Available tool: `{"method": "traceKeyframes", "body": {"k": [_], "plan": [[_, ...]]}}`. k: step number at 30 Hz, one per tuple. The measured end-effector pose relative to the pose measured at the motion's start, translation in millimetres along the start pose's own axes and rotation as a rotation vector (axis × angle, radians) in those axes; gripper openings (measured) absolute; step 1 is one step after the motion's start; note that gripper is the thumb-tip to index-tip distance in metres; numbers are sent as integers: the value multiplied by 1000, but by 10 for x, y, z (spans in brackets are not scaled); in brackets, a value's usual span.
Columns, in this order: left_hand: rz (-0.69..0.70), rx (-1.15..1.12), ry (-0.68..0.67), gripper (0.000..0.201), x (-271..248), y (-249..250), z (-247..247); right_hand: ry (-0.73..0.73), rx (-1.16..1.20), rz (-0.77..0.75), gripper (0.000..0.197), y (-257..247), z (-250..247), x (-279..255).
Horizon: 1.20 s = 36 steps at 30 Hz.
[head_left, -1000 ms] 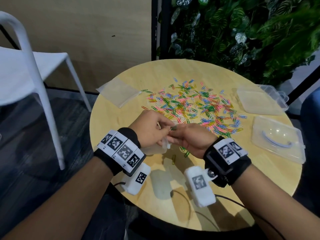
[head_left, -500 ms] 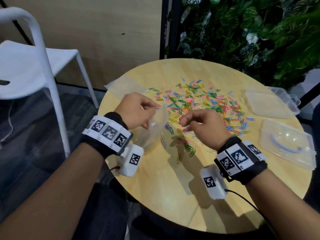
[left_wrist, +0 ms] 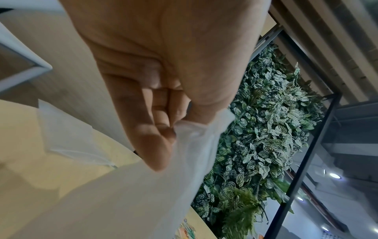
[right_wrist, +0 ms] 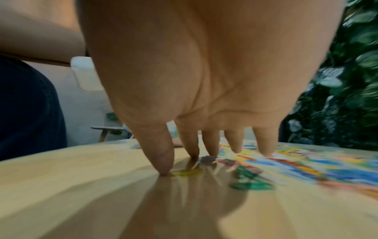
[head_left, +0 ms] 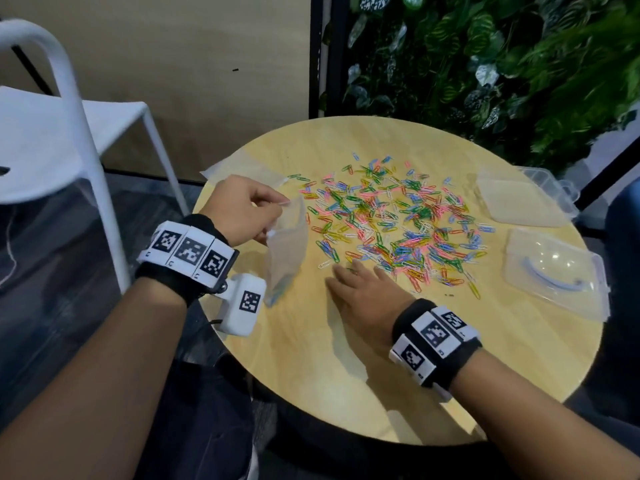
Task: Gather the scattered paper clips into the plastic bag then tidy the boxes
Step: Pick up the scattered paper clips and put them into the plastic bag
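Several coloured paper clips (head_left: 398, 223) lie scattered across the middle of the round wooden table (head_left: 363, 375). My left hand (head_left: 242, 209) pinches the top edge of a clear plastic bag (head_left: 285, 251), which hangs above the table's left side with a few clips at its bottom. In the left wrist view the fingers (left_wrist: 161, 129) grip the bag's rim (left_wrist: 194, 129). My right hand (head_left: 360, 285) reaches down at the near edge of the clips, its fingers straight. In the right wrist view the fingertips (right_wrist: 163, 168) touch the table among blurred clips (right_wrist: 251, 182).
Two clear plastic boxes sit at the table's right: one (head_left: 519, 199) at the back, one (head_left: 554, 271) nearer with a blue handle. A second flat bag (head_left: 242, 168) lies at the back left. A white chair (head_left: 69, 133) stands left; a plant wall (head_left: 485, 64) rises behind.
My hands have parted. The left hand lifted the bag up and to the left. The right hand opened out of a curl and dropped to the table at the near clips.
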<state>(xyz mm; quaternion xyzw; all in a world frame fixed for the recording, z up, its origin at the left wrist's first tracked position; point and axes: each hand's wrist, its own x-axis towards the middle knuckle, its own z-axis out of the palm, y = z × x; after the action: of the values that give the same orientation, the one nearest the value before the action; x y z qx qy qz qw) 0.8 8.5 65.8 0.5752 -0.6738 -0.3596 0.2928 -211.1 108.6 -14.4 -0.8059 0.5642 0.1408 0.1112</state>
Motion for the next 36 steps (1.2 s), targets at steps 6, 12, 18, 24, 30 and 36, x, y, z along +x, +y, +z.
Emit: {"method": "traceKeyframes", "body": {"k": [6, 12, 18, 24, 30, 36], "plan": [[-8, 28, -88, 27, -41, 60, 118, 124, 114, 75, 50, 409, 143, -208], [5, 73, -148, 29, -70, 139, 257, 190, 106, 216, 29, 471, -15, -190], [19, 108, -227, 26, -88, 162, 441, 218, 277, 425, 12, 616, -198, -155], [46, 146, -299, 27, -122, 163, 592, 248, 654, 543, 11, 823, -258, -157], [84, 162, -343, 23, -147, 219, 728, 348, 1582, 279, 13, 586, -513, -191], [33, 121, -324, 23, -141, 239, 774, 510, 977, 141, 8, 261, -424, -16]]}}
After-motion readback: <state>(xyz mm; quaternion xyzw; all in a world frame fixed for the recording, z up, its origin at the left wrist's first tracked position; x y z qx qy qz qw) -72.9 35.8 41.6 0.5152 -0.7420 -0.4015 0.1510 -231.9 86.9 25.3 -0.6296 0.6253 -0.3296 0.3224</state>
